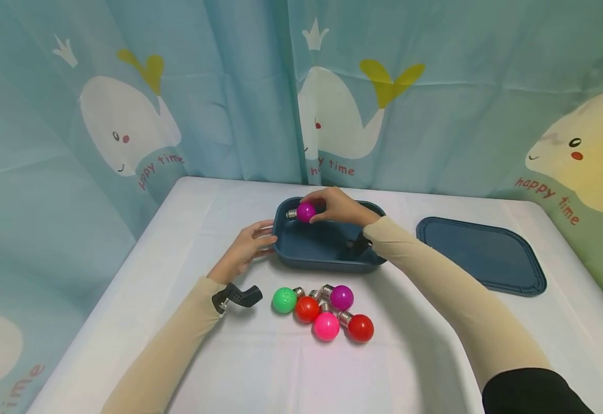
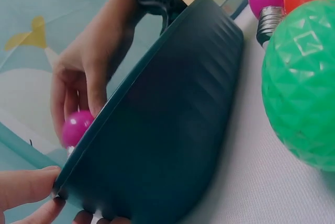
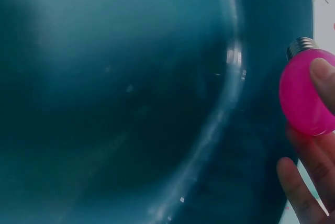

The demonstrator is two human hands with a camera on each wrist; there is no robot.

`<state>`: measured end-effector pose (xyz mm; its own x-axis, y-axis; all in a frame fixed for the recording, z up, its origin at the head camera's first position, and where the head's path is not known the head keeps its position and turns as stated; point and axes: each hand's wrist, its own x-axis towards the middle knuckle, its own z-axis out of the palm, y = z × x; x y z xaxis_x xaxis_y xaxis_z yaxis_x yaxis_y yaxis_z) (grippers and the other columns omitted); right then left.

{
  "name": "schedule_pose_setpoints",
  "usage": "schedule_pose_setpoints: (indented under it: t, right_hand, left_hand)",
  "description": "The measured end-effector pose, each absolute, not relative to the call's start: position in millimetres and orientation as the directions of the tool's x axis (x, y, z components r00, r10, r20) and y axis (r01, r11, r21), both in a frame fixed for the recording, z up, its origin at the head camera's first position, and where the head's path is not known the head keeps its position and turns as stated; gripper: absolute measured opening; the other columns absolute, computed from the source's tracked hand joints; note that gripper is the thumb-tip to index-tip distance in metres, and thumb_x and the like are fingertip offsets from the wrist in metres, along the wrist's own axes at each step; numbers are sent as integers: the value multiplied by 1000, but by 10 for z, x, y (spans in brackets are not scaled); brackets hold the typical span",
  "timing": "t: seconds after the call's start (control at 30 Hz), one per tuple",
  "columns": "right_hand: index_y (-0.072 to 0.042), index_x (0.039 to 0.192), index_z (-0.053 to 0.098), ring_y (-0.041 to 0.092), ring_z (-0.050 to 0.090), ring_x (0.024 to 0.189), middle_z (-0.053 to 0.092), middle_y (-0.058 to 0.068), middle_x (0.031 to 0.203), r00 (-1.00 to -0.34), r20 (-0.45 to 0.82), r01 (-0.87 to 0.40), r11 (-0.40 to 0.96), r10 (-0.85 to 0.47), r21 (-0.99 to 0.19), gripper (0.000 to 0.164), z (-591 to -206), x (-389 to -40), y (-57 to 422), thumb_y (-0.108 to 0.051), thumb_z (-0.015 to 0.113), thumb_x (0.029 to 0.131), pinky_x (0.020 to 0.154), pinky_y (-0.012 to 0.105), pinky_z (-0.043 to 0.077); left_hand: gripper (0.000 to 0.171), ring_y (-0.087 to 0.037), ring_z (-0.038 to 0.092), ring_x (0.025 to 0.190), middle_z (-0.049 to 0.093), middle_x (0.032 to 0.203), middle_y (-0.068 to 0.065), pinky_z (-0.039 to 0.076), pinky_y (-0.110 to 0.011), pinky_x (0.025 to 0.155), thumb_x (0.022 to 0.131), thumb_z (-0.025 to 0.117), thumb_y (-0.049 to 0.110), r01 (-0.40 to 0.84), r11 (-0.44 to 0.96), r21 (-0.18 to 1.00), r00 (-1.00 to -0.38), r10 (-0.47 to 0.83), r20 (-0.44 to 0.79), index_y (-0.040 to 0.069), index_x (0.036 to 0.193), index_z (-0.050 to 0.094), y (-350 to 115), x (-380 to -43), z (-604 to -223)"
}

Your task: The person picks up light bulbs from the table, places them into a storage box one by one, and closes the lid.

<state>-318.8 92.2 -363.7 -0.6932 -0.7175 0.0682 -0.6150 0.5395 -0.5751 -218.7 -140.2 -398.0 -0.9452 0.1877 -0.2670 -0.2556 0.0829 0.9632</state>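
Observation:
My right hand point(image 1: 338, 207) pinches a purple light bulb point(image 1: 306, 212) over the far left part of a dark blue tray point(image 1: 327, 265). The bulb's silver screw base points left in the head view. In the right wrist view the thumb lies on the bulb point(image 3: 306, 93), with fingers beneath it. At the tray's left end, my left hand point(image 1: 246, 247) touches the outer wall and rim with its fingers spread. The left wrist view shows the left fingertips point(image 2: 47, 174) at the tray's rim, and the purple bulb point(image 2: 77, 127) beyond it.
In front of the tray lie several bulbs: a green one point(image 1: 284, 300), a purple one point(image 1: 342, 297), a pink one point(image 1: 326, 326) and red ones point(image 1: 360, 328). A flat dark blue lid point(image 1: 482, 253) lies to the right. A whale-print curtain point(image 1: 249, 115) hangs behind the white table point(image 1: 218, 201).

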Motion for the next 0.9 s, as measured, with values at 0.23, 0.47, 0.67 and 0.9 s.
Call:
schedule_pose_setpoints:
  t: [0.23,0.47,0.67,0.9]
  right_hand:
    - [-2,119,63,25,64,106,66,14,117,-673,67,-641,537,-736,-548,46,-3796,-3277,858,-10,77,76,91,34,53]
    - [-1,118,63,27,65,104,66,15,116,-677,49,-627,540,-735,-561,45,-3892,-3319,816,-8,77,76,91,36,54]
    - [2,111,63,28,66,101,68,18,109,-691,59,-613,542,-720,-575,43,-3959,-3304,779,-7,79,73,88,36,55]
    - [2,111,63,26,67,100,68,18,109,-699,68,-625,561,-712,-543,42,-3968,-3267,751,-9,79,74,89,35,55]
  left_hand:
    - [55,-37,43,130,37,147,-22,42,-47,105,95,52,5,-243,85,966,-945,204,-255,4,145,31,-1416,-2185,-3998]
    - [55,-38,44,130,37,146,-23,43,-47,104,94,52,4,-238,76,968,-946,210,-249,3,145,31,-1423,-2193,-4002]
    - [54,-38,44,129,37,146,-23,44,-47,103,94,50,2,-224,61,973,-946,227,-232,2,145,31,-1422,-2186,-3998]
    - [54,-39,44,129,37,146,-23,44,-48,103,94,51,3,-231,63,971,-946,220,-239,2,145,31,-1424,-2199,-4011]
